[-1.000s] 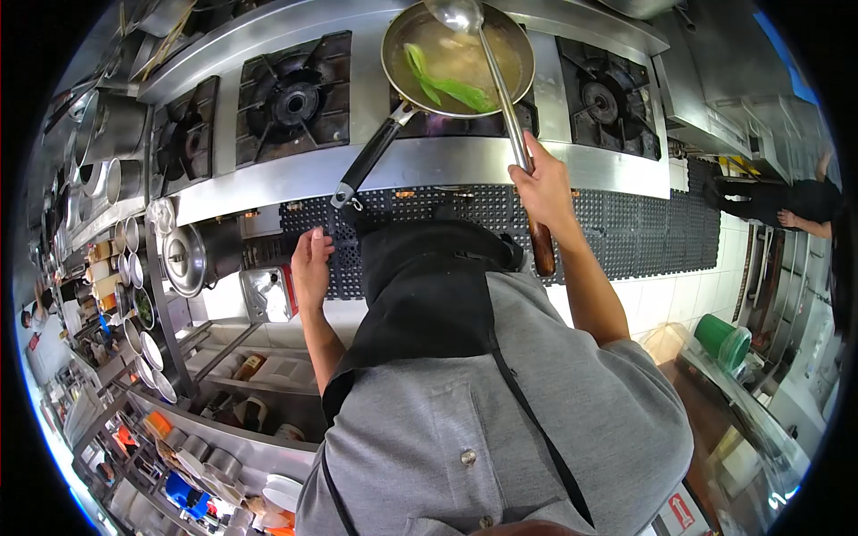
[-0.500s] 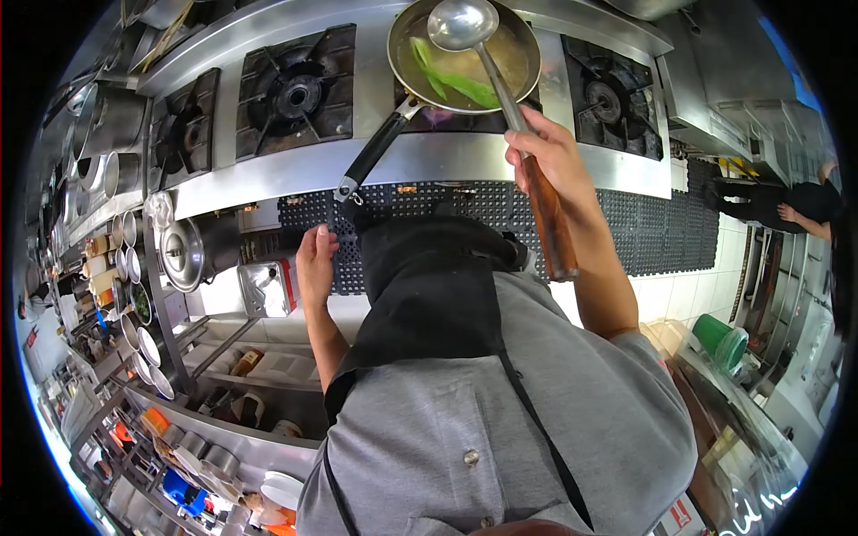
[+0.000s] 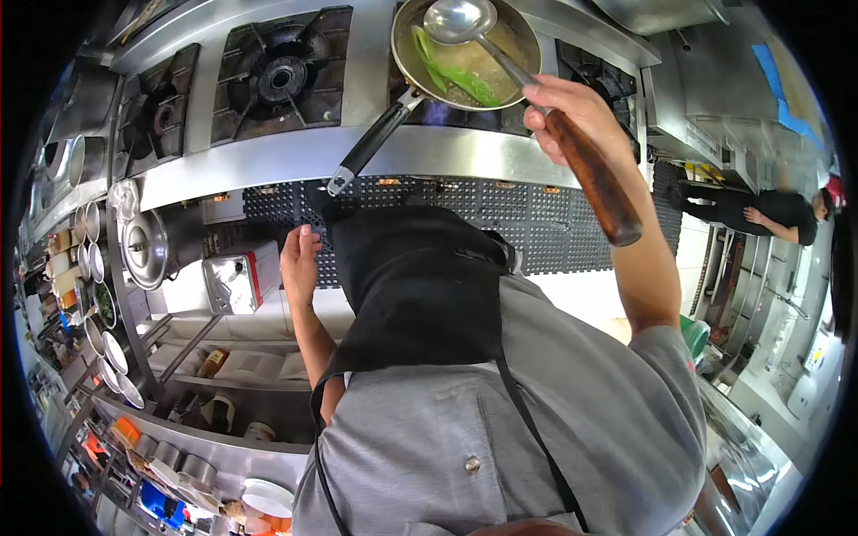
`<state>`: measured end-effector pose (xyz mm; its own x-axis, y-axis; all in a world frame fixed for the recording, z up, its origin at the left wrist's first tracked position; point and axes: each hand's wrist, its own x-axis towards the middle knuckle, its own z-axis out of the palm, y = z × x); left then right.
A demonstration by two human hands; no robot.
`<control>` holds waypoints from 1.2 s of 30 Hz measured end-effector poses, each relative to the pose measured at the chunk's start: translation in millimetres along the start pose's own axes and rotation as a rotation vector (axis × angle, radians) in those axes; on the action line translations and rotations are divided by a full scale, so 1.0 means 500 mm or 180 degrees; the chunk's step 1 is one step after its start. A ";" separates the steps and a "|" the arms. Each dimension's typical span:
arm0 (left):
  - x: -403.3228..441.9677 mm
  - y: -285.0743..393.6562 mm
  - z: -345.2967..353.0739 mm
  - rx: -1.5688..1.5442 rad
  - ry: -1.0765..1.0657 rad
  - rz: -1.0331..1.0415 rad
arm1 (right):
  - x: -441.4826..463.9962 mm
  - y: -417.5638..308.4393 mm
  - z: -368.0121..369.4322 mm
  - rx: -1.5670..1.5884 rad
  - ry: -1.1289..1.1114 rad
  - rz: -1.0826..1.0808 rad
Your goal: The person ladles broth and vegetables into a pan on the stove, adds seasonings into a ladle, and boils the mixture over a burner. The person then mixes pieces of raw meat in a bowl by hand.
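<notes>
My right hand [image 3: 579, 114] is closed around a ladle [image 3: 593, 174] with a wooden handle and a metal shaft. The ladle's bowl is over the far side of a frying pan [image 3: 401, 64]; I cannot tell whether it touches the food. Inside the pan, long green vegetable pieces [image 3: 472, 85] lie in a pale, cloudy liquid. The pan's black handle [image 3: 374, 143] points toward me, over the stove's front edge. Down by my side hangs my left hand [image 3: 300, 261], its fingers loosely bent, holding nothing and apart from the pan handle.
Burner grates [image 3: 281, 79] flank the pan along the steel stove [image 3: 259, 165]. To the left stand a lidded pot [image 3: 143, 248] and a rack with several small bowls. A black rubber mat [image 3: 554, 232] covers the floor ahead. Another person [image 3: 760, 210] stands far right.
My right hand has shifted right, and the ladle's handle has swung to the right. Its bowl remains over the pan. My left hand appears slightly further left as the view shifts.
</notes>
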<state>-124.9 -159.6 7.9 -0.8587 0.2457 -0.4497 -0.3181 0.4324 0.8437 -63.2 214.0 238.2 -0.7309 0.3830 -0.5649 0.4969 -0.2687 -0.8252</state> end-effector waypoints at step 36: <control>0.129 -0.035 -0.132 -0.0143 0.0194 -0.0262 | 0.038 -0.106 0.083 -0.0511 -0.0321 0.0502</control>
<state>-201.1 -208.6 -16.4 -0.8514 0.1570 -0.5004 -0.4051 0.4092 0.8176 -122.8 199.1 271.3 -0.6775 0.2550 -0.6899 0.6707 -0.1710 -0.7218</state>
